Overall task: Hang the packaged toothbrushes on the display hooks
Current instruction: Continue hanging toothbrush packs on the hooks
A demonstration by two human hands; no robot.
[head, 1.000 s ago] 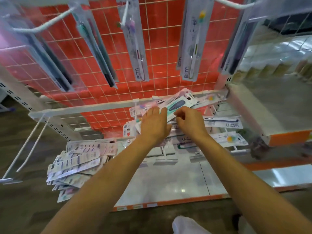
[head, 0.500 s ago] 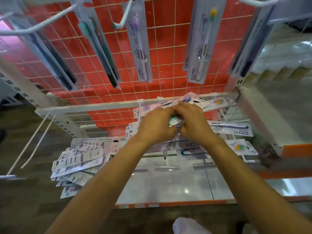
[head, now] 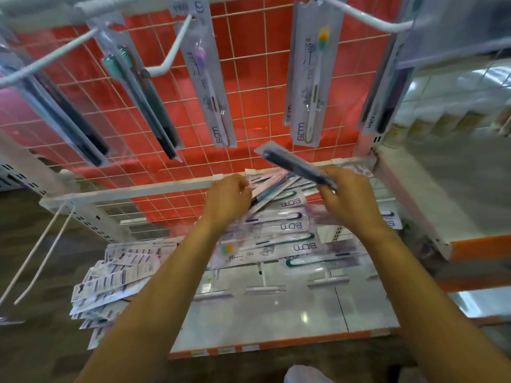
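Nearest the camera, two bare forearms are reaching out over a glossy white shelf point(head: 276, 313), and a fan of packs lying back-side up point(head: 116, 275) is resting well to the left of and below the left hand. The left hand point(head: 228, 201) is curling its fingers onto a loose pile of packaged toothbrushes point(head: 279, 230) that is spreading out beneath and between both hands; whether it is actually pinching one pack or only pressing on the heap I cannot tell. The right hand point(head: 347, 199) is closing thumb and fingers on the lower end of a dark toothbrush pack point(head: 293, 164), which is slanting up and to the left from the fingertips, clear of the pile. Judging by the look, these packs are light, flat card-and-blister strips — stiff enough along their length to be carried by one end, but slick-faced and liable to slide off each other in the heap. The best hold is probably a pinch across the edges near the middle or lower end, leaving the hang hole at the top free for threading. Beyond the fingers a white rail point(head: 138, 190) is crossing in front of a red wire grid point(head: 249, 78), and above the hands white hooks point(head: 171, 55) are jutting forward — several already carrying hanging toothbrush packs point(head: 309, 78).
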